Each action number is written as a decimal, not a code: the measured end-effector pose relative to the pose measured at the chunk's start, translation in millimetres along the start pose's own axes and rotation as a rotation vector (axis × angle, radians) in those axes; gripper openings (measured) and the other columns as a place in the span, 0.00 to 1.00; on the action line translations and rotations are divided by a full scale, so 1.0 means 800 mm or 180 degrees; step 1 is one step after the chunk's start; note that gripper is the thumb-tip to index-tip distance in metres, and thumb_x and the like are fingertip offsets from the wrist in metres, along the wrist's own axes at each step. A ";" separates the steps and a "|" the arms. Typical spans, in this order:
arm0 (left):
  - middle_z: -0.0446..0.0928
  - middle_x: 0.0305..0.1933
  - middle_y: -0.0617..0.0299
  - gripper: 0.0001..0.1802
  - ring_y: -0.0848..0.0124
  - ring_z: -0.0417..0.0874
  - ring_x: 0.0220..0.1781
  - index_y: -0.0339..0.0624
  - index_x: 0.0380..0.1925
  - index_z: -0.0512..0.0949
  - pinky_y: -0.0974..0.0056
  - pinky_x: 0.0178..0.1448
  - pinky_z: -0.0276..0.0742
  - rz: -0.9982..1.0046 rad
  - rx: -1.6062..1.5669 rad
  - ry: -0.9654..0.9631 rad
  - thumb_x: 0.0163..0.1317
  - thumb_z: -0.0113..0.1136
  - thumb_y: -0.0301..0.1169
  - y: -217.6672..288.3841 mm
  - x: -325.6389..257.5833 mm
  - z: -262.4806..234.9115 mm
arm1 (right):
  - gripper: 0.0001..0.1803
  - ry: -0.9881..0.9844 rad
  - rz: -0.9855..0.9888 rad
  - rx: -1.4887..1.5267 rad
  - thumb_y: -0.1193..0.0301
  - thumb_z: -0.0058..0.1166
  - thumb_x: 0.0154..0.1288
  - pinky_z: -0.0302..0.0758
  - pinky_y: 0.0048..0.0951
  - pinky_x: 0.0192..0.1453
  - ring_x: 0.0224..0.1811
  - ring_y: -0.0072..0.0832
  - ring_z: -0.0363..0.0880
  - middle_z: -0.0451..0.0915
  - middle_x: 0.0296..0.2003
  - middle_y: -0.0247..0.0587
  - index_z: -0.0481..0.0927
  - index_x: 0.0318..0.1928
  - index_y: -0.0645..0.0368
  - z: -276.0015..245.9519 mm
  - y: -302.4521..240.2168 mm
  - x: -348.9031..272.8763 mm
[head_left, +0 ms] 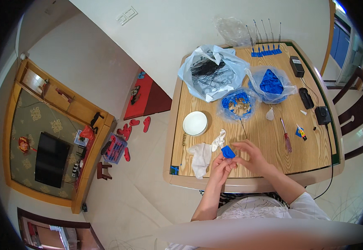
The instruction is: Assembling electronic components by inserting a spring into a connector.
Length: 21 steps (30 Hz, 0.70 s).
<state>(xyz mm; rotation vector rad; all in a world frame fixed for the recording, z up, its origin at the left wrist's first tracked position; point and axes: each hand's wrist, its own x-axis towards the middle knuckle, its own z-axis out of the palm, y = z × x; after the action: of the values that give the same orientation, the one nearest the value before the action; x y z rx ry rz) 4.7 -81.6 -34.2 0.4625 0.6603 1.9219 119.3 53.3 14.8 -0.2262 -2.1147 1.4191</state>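
My left hand pinches a small flat blue plastic piece above the table's near edge. My right hand is just to the right of it, fingers apart and curved, with the thumb side close to the piece; whether it touches cannot be made out. Left of my hands lie a white cloth and a crumpled white tissue. A thin dark rod lies beyond my hands, by a clear bag of blue pieces and small brass-coloured parts.
A white bowl, a pale bag of black springs and a bag of blue pieces stand around. Blue pieces bearing springs line the back. A screwdriver, glue tube and black adapter lie right.
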 end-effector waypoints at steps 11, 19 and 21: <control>0.78 0.41 0.58 0.23 0.71 0.80 0.37 0.38 0.53 0.72 0.69 0.43 0.77 0.0912 0.2612 0.1254 0.57 0.62 0.19 -0.015 0.002 0.034 | 0.18 0.0229 0.0616 0.0025 0.75 0.61 0.58 0.75 0.28 0.41 0.36 0.28 0.78 0.79 0.35 0.41 0.76 0.49 0.60 0.017 0.028 -0.016; 0.75 0.46 0.56 0.28 0.68 0.80 0.40 0.39 0.53 0.72 0.66 0.42 0.78 0.0809 0.4463 0.1016 0.50 0.69 0.25 -0.018 0.007 0.018 | 0.17 0.0349 0.0698 -0.0395 0.71 0.60 0.58 0.76 0.32 0.41 0.37 0.33 0.79 0.79 0.36 0.44 0.75 0.47 0.62 0.001 0.051 -0.019; 0.74 0.46 0.55 0.28 0.66 0.80 0.42 0.39 0.52 0.73 0.64 0.44 0.77 0.0818 0.4726 0.0995 0.49 0.70 0.26 -0.021 0.014 0.017 | 0.17 0.0539 0.0624 -0.1259 0.70 0.60 0.58 0.76 0.35 0.43 0.39 0.38 0.80 0.79 0.37 0.45 0.74 0.47 0.62 -0.016 0.059 -0.003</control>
<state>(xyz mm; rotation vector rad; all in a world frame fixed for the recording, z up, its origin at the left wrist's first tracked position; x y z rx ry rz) 19.6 -62.1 -33.6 1.1672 2.3023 1.3991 120.2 82.0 -24.9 -0.6986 -2.2584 1.0259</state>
